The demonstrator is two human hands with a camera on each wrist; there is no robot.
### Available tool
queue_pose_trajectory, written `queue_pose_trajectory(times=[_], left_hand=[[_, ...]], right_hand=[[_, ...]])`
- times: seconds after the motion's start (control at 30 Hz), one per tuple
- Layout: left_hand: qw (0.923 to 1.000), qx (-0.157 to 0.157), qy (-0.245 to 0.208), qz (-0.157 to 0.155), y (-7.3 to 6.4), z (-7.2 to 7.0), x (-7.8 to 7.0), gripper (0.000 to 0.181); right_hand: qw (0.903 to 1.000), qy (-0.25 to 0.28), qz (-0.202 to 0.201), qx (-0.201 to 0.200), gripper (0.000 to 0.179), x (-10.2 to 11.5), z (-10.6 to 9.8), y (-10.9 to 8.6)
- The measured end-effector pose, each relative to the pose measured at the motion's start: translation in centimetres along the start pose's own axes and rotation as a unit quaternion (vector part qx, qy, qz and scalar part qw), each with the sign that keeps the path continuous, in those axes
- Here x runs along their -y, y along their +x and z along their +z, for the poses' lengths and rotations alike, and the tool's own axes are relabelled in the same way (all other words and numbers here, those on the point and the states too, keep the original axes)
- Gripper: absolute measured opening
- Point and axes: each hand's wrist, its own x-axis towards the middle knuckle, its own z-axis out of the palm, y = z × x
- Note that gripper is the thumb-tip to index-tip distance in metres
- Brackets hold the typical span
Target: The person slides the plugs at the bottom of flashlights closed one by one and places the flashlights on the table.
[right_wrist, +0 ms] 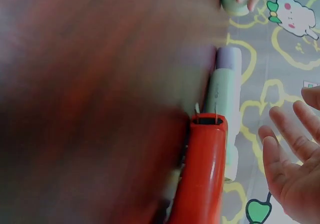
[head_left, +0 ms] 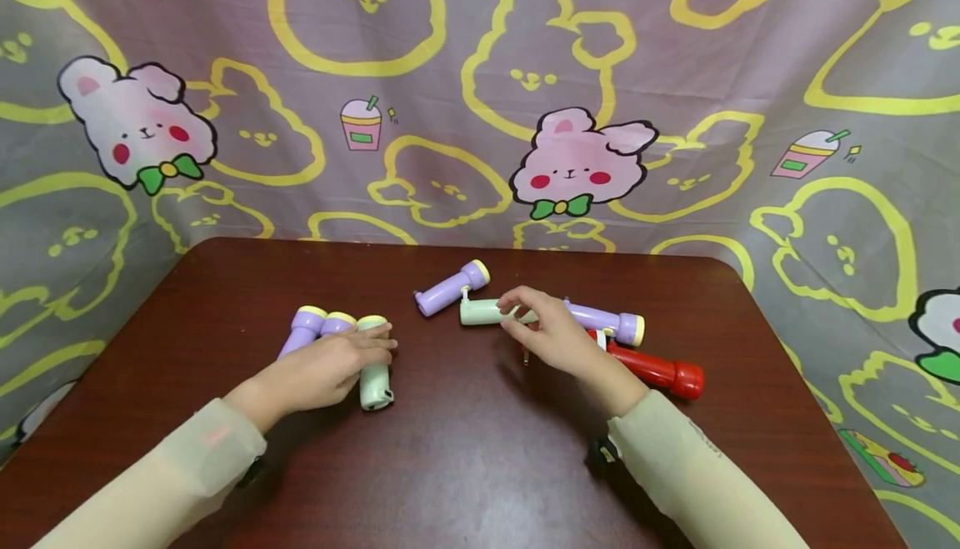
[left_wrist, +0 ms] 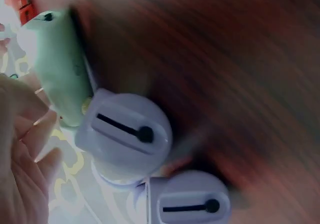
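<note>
My left hand (head_left: pixel 322 372) lies over the upper part of a pale green flashlight (head_left: pixel 375 386), fingers extended across it. Left of that stand two purple flashlights with yellow rims, the outer purple flashlight (head_left: pixel 302 331) and the inner purple flashlight (head_left: pixel 339 323), partly hidden by the hand. In the left wrist view, fingers lie beside the green flashlight (left_wrist: pixel 62 68). My right hand (head_left: pixel 553 334), fingers loosely bent and holding nothing, hovers over a second green flashlight (head_left: pixel 480 312). Close by are a red flashlight (head_left: pixel 660 371) and another purple flashlight (head_left: pixel 600 318), both partly covered by the hand.
One more purple flashlight (head_left: pixel 447 291) lies at an angle toward the back, its tail pointing left. The brown wooden table (head_left: pixel 450 466) ends at a patterned curtain (head_left: pixel 420 16) that hangs behind it and along both sides.
</note>
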Motion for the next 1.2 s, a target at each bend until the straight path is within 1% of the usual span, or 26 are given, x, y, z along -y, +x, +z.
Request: queue_pose_trajectory(times=[0.03,0.1,0.2,0.27,0.33,0.4,0.47,0.57,0.7,0.83,0.93,1.0,1.07,1.2], left_hand=[[0.9999,-0.007,-0.007,-0.010,-0.1,0.1,-0.1,0.033],[0.9991,-0.017,-0.002,-0.040,-0.2,0.1,-0.5,0.027],[0.9947,-0.015,0.017,-0.101,-0.3,0.3,-1.1,0.024],[0.9885,-0.009,0.028,-0.149,-0.4,0.4,-1.5,0.032],[0.9821,-0.005,0.027,-0.186,-0.5,0.5,-1.8,0.042],[0.9768,-0.002,0.026,-0.213,-0.6,0.7,-2.0,0.051],[0.9730,-0.001,0.020,-0.230,-0.7,0.8,-2.0,0.058],[0.9689,0.005,0.002,-0.247,-0.8,0.9,-1.9,0.061],[0.9643,0.010,-0.035,-0.262,-1.0,0.7,-1.9,0.053],[0.9624,0.014,-0.065,-0.264,-1.5,0.4,-1.8,0.052],[0.9617,0.015,-0.080,-0.262,-1.8,0.4,-1.7,0.053],[0.9624,0.011,-0.087,-0.257,-1.9,0.4,-1.6,0.054],[0.9642,0.004,-0.093,-0.248,-1.9,0.6,-1.6,0.054],[0.9680,-0.007,-0.098,-0.231,-1.9,1.0,-1.6,0.054]], right_hand=[[1.0000,-0.004,0.003,-0.001,0.022,-0.1,-0.1,0.4],[0.9999,-0.010,0.011,-0.004,0.025,-0.1,-0.2,1.1],[0.9996,-0.011,0.024,-0.006,0.028,-0.2,-0.3,2.1],[0.9996,-0.010,0.025,-0.001,0.030,-0.3,-0.2,2.8],[0.9997,-0.010,0.023,0.008,0.032,-0.4,-0.1,3.6],[0.9996,-0.017,0.016,0.014,0.034,-0.5,0.1,4.4],[0.9993,-0.033,0.008,0.015,0.034,-0.6,0.4,5.2],[0.9985,-0.050,0.002,0.020,0.034,-0.7,1.0,6.3],[0.9975,-0.058,0.004,0.040,0.033,-0.9,1.9,8.0],[0.9964,-0.064,0.000,0.054,0.033,-1.0,2.9,9.3],[0.9951,-0.073,-0.001,0.067,0.035,-1.0,3.7,10.0],[0.9933,-0.086,0.013,0.076,0.036,-1.0,4.1,10.2],[0.9906,-0.100,0.035,0.086,0.038,-1.0,4.5,10.4],[0.9787,-0.150,0.078,0.117,0.043,-1.0,5.2,10.5]])
